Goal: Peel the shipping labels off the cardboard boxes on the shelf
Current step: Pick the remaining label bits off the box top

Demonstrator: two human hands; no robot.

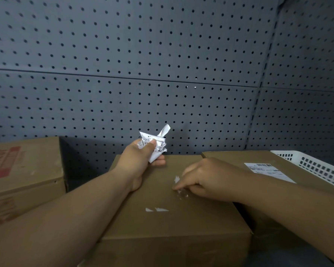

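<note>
Three brown cardboard boxes [172,224] on the shelf; one label wadded, one intact.
The left hand [141,160] grips a crumpled white label wad [156,146] above the centre box. The right hand [199,180], fingers curled, pinches a white label scrap [178,189] stuck to that box's top. A flat white shipping label [268,171] sits on the right box [229,157], beside a white plastic basket [316,166].

Shelf [301,257], barely visible: red-printed box [27,170] left, middle box [162,228], labelled box [235,156] right, close together
</note>
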